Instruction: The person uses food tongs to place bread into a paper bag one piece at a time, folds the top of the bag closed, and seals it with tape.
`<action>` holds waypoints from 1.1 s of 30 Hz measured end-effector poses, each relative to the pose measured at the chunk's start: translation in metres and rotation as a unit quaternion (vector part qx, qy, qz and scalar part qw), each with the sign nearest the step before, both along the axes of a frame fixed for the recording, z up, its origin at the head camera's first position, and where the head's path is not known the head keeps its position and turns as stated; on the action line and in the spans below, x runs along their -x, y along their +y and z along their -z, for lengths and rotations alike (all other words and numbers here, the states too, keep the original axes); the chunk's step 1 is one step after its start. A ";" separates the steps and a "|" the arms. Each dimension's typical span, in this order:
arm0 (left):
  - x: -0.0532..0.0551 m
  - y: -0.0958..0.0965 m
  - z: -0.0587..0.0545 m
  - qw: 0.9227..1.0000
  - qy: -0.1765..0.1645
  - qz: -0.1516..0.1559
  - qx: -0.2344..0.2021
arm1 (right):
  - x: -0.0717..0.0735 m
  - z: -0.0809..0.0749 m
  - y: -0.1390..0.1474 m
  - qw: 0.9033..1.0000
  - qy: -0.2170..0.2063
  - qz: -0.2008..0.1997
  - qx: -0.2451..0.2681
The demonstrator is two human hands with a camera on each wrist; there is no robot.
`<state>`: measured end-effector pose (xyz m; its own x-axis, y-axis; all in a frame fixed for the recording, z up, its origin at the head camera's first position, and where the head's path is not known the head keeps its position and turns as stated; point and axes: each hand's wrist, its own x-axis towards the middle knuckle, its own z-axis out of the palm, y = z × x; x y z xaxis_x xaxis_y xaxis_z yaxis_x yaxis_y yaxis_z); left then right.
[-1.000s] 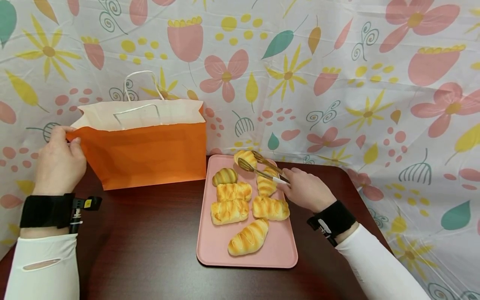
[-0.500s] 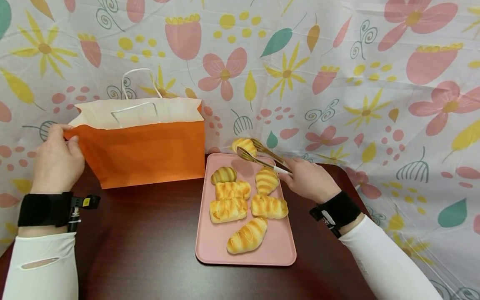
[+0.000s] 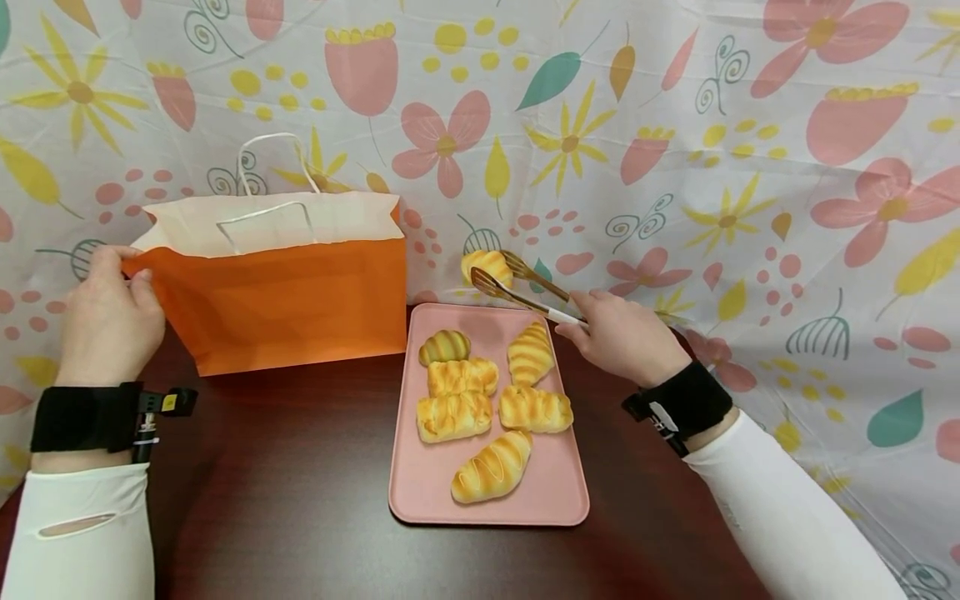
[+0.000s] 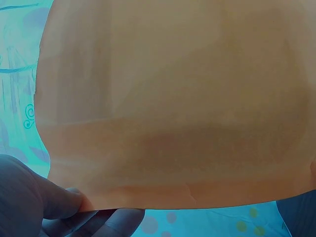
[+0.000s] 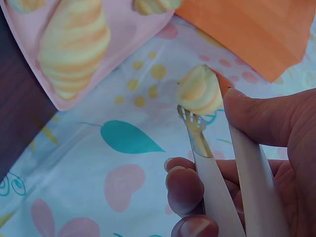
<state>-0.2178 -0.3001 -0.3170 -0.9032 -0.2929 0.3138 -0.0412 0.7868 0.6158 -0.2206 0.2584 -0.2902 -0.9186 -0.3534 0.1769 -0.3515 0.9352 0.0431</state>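
Above the far end of the pink tray (image 3: 555,500), the yellow bread roll (image 3: 483,257) was held raised between the heads of the tongs (image 3: 561,316). Your right hand (image 3: 626,342) gripped the tongs by their white handles, thumb on one arm and fingers on the other, with the heads set against opposite sides of the roll. Your left hand (image 3: 112,321) pinched the upper left corner of the orange paper bag (image 3: 292,308), thumb on one face of the paper and fingers on the other. The bag stood upright on the dark table (image 3: 285,483), mouth open and white inner face exposed, just left of the tray. Six other rolls (image 3: 491,468) lay on the tray: three at left, two at right, one at the near end. A floral curtain (image 3: 675,50) hung behind.
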 end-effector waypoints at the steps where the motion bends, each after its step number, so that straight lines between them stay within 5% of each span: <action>1: 0.000 0.000 0.000 1.000 0.000 0.000 0.000 | 0.000 -0.002 0.000 1.000 0.002 0.001 -0.001; 11: 0.002 0.000 0.000 1.000 0.013 -0.018 0.013 | 0.005 -0.027 -0.006 0.998 0.053 -0.026 -0.022; 33: 0.000 0.000 0.000 1.000 -0.003 -0.003 0.000 | 0.007 -0.083 -0.047 0.991 0.107 -0.078 -0.026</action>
<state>-0.2174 -0.3003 -0.3167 -0.9031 -0.2989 0.3082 -0.0501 0.7863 0.6159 -0.2276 0.2110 -0.2075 -0.7955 -0.5023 0.3389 -0.4692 0.8646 0.1798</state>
